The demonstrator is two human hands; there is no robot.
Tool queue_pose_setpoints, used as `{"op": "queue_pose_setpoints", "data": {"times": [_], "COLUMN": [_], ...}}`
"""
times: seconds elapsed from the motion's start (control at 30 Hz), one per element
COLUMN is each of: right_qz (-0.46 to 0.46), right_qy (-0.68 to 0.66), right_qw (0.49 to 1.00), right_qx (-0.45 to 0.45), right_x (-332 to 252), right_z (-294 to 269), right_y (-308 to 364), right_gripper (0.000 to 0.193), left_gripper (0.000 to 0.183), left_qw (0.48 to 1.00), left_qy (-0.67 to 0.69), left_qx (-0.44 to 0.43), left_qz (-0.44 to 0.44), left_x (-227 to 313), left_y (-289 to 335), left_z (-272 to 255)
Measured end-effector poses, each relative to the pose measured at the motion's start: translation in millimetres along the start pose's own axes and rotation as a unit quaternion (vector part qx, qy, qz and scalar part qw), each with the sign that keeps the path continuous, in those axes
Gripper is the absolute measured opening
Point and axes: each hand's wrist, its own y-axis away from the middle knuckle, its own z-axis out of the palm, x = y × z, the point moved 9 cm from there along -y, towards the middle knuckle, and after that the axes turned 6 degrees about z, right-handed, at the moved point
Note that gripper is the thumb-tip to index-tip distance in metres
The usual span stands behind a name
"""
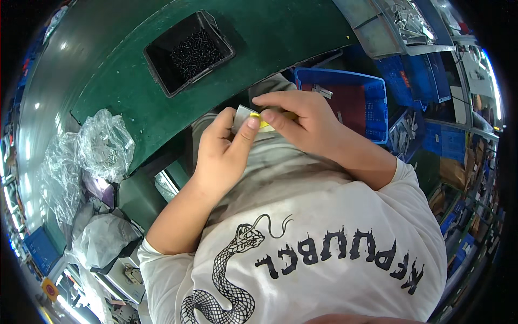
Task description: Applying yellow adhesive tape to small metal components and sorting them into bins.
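Observation:
Above my lap, both hands meet around a small flat grey metal-looking piece [242, 115]. My left hand [222, 154] is closed on it, thumb on the near side and fingers curled behind. A bright yellow piece [263, 123] shows between my two thumbs, against the grey one. My right hand [310, 121] is closed over this yellow piece, with its thumb bent toward it and its index finger stretched out above. More yellow peeks out below the right fingers. The fingers hide most of both pieces, so the exact kind of each cannot be made out.
On the green table [259, 38] stands a black bin [156, 70] of small dark screw-like parts. A blue crate [377, 102] with a few metal pieces sits at my right. Clear plastic bags [105, 146] lie at the left. A grey bin [372, 32] holds metal parts, far right.

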Motion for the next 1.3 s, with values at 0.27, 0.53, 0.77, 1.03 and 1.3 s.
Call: {"op": "queue_pose_setpoints", "data": {"times": [0.27, 0.53, 0.77, 1.03, 1.3], "right_qz": [-0.046, -0.214, -0.217, -0.163, -0.162], "right_qy": [0.036, 0.149, 0.183, 0.18, 0.159], "right_qw": [0.998, 0.965, 0.959, 0.97, 0.973], "right_qx": [-0.002, -0.002, 0.003, 0.011, 0.029], "right_x": [-12.2, -34.6, -36.7, -28.1, -29.8], "right_z": [-2.5, -3.9, -5.5, -11.0, -11.5], "right_y": [3.8, 15.1, 14.7, 13.4, 9.7], "right_gripper": [0.021, 0.033, 0.032, 0.028, 0.026], "left_gripper": [0.036, 0.041, 0.028, 0.016, 0.022], "left_qw": [0.992, 0.947, 0.898, 0.966, 0.983], "left_qy": [0.108, 0.255, 0.401, 0.25, 0.18], "left_qx": [0.029, 0.063, -0.048, 0.016, -0.015], "left_qz": [-0.052, -0.185, -0.174, -0.062, -0.037], "left_x": [-6.1, -23.1, -19.9, -6.5, -10.6], "left_y": [-2.3, -0.2, -0.9, -9.0, -6.5], "left_z": [-4.5, -4.5, 11.7, -0.5, 1.2]}}
